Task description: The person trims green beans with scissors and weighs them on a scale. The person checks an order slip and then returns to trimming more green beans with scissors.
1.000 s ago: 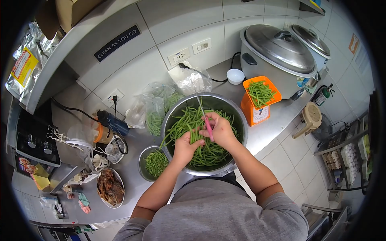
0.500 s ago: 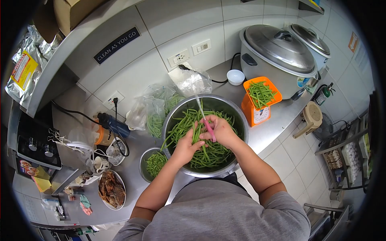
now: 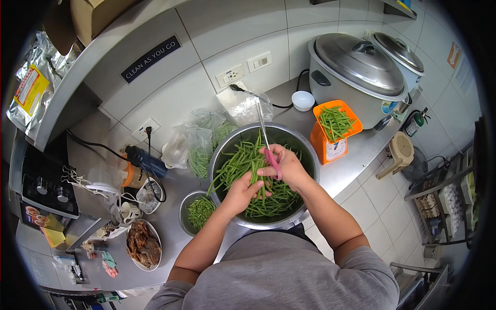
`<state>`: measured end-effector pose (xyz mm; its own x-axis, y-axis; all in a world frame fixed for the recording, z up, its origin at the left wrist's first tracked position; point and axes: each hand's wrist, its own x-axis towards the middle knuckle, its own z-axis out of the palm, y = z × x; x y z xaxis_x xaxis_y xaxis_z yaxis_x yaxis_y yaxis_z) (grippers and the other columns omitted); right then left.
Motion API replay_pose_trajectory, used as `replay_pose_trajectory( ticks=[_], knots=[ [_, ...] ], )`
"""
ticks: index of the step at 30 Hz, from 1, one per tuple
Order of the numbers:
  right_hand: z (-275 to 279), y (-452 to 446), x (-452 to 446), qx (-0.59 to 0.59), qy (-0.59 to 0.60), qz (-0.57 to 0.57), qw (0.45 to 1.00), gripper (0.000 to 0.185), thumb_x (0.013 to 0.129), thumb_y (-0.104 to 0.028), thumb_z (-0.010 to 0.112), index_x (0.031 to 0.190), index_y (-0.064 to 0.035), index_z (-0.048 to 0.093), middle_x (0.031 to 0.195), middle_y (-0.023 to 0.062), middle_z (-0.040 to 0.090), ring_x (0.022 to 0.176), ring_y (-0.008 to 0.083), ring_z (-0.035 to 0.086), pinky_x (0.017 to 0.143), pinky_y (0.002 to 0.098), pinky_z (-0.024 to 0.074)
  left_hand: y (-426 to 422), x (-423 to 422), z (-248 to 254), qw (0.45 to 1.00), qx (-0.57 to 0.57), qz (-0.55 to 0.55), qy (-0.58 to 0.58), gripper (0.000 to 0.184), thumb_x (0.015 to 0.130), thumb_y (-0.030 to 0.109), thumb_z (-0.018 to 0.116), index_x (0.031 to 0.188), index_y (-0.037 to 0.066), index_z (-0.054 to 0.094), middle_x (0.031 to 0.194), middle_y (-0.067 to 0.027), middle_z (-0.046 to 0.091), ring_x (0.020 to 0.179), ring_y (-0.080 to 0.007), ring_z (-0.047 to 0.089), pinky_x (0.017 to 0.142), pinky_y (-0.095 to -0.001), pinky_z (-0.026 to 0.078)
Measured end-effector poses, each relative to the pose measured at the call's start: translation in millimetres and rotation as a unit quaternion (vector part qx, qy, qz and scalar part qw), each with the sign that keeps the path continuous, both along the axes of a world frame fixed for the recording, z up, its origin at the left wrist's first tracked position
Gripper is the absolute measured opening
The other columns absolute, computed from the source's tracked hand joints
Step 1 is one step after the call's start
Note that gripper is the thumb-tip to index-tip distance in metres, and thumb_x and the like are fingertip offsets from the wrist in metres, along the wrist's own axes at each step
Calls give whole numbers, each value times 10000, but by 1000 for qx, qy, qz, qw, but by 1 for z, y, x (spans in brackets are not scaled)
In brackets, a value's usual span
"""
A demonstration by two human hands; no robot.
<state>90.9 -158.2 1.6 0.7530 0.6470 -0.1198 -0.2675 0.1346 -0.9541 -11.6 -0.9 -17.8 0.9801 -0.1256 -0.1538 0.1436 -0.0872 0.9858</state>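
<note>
A large steel bowl (image 3: 308,204) holds a heap of long green beans (image 3: 276,202). Above the heap my left hand (image 3: 242,192) is closed around several green beans. Just right of it, my right hand (image 3: 287,168) grips scissors (image 3: 273,161) with pink handles, their blades pointing up and away past the bowl's far rim. The fingers of both hands are close together over the beans. A smaller steel bowl (image 3: 184,219) with short green pieces stands at the left of the large one.
Right of the bowl, an orange scale (image 3: 324,146) carries beans, near a white cup (image 3: 303,101) and a big cooker (image 3: 330,93). Plastic bags (image 3: 199,150) of beans lie behind left. A plate (image 3: 156,263) of brown food and a blue bottle (image 3: 150,161) are at left.
My right hand and the scissors have shifted slightly, and the blades have swung to a more upright angle. My left hand stays at the beans, a little lower than a second ago.
</note>
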Motion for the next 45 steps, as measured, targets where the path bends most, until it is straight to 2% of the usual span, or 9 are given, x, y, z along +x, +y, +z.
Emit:
replay_pose_trajectory(
  ticks=[7, 18, 22, 26, 29, 32, 37, 42, 45],
  knots=[
    [4, 1, 4, 40, 12, -63, 997, 543, 679, 10, 798, 1146, -17, 524, 782, 26, 615, 680, 92, 562, 637, 233, 458, -7, -2, 6, 999, -17, 29, 20, 234, 1003, 146, 452, 1193, 17, 496, 1002, -70, 645, 801, -163, 685, 606, -236, 504],
    [17, -2, 4, -25, -111, -12, 993, 493, 692, 28, 771, 1128, -17, 544, 824, 42, 650, 736, 89, 588, 673, 232, 473, -6, 1, 15, 969, 245, -14, 19, 243, 984, 143, 488, 1167, -15, 513, 868, -79, 656, 662, -146, 659, 546, -252, 508],
    [21, -20, 28, 53, -127, -132, 982, 487, 674, 57, 762, 1102, -25, 544, 814, 45, 638, 713, 98, 613, 622, 209, 476, 23, -4, -5, 989, 132, -9, 69, 281, 996, 175, 468, 1190, -24, 507, 957, -108, 666, 722, -164, 666, 583, -263, 515],
    [25, -29, 26, -29, -124, -46, 991, 480, 667, 57, 771, 1085, -31, 551, 825, 50, 644, 702, 95, 609, 615, 204, 475, 39, -4, -14, 992, 47, 108, 47, 409, 1028, 266, 383, 1330, -3, 446, 1222, -149, 589, 1042, -223, 610, 861, -333, 492],
    [17, -5, -3, -32, -110, -1, 993, 476, 701, 34, 772, 1111, -5, 533, 843, 65, 661, 709, 109, 621, 603, 221, 481, 13, -2, 7, 992, -118, 40, -18, 556, 1023, 373, 360, 1451, 22, 302, 1444, -160, 390, 1354, -249, 349, 1116, -387, 252],
    [22, 17, -23, 22, -143, 9, 989, 484, 733, 31, 757, 1146, 19, 504, 882, 86, 669, 739, 139, 641, 629, 243, 501, -2, -9, 11, 989, -120, 79, -26, 555, 1031, 375, 337, 1460, 27, 289, 1448, -122, 396, 1350, -219, 354, 1114, -346, 250],
    [14, 39, -52, -1, -58, 35, 998, 541, 731, -33, 789, 1174, 20, 482, 965, 98, 625, 725, 141, 613, 592, 245, 497, 16, -50, 41, 993, -116, 15, -10, 594, 973, 106, 487, 1489, 49, 198, 1073, -66, 594, 787, -114, 548, 775, -272, 460],
    [36, 53, -104, -169, -136, 54, 975, 665, 710, -154, 835, 1226, 29, 456, 926, 83, 616, 768, 142, 601, 704, 256, 494, 79, -111, 12, 982, -151, 17, 114, 267, 951, 60, 488, 1212, 6, 510, 912, -103, 646, 740, -155, 582, 683, -299, 486],
    [-2, 36, -140, -172, -197, 208, 942, 751, 727, -238, 826, 1307, -9, 408, 973, 80, 616, 872, 161, 602, 775, 296, 495, 128, -151, 4, 966, -219, 37, 131, 277, 940, 78, 519, 1196, -29, 522, 913, -120, 654, 771, -177, 612, 698, -306, 501]
  ],
)
